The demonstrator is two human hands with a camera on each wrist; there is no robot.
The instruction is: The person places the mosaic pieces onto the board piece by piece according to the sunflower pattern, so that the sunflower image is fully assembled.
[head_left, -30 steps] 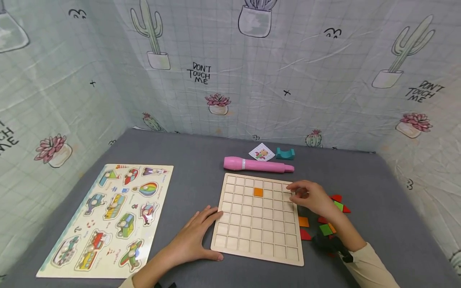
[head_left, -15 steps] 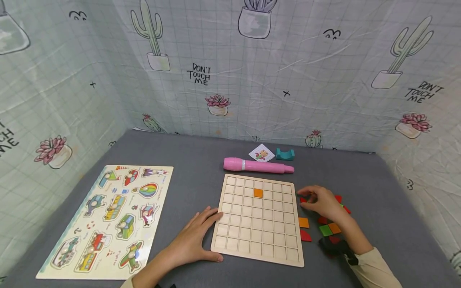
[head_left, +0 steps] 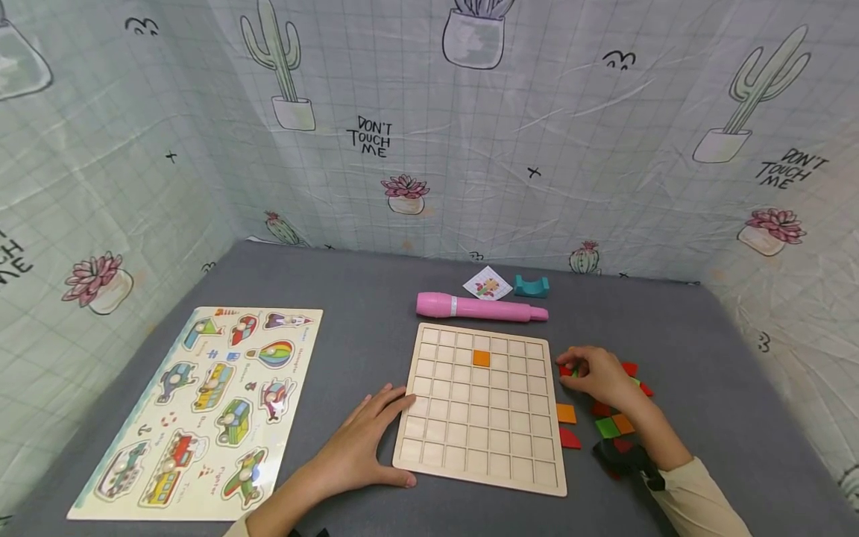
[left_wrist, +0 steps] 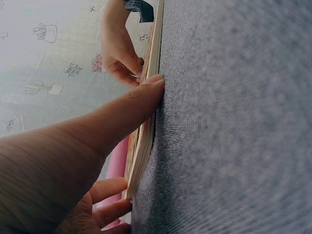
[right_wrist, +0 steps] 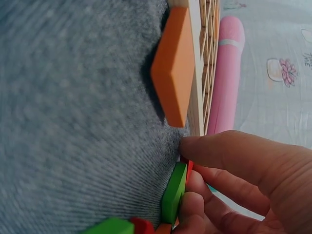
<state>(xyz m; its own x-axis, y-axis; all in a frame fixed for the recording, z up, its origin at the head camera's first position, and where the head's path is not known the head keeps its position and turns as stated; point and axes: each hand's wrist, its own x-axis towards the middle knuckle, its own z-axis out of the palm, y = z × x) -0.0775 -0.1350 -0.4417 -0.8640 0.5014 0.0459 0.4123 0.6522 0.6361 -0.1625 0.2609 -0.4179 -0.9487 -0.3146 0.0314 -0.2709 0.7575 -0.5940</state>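
My left hand (head_left: 365, 440) rests against the left side of a wooden grid board (head_left: 463, 429), its thumb near the lower left corner and its fingers along the edge. One orange square tile (head_left: 481, 359) sits in a cell in the upper part of the board. Just right of the board, my right hand (head_left: 596, 379) has thumb and fingers closed about a small red tile (right_wrist: 189, 167), mostly hidden by them. A green tile (right_wrist: 174, 192) lies close to those fingertips in the right wrist view.
An orange tile (head_left: 566, 414) and a red tile (head_left: 569, 438) lie along the board's right edge, with several more tiles under my right forearm. Behind the board are a pink tube (head_left: 479, 307), a picture card (head_left: 488, 284) and a teal piece (head_left: 532, 287). A vehicle puzzle (head_left: 268, 418) lies left.
My right hand has moved from over the board's upper right edge down to the tiles beside it, where it has stayed over the last half second. My left hand has not moved.
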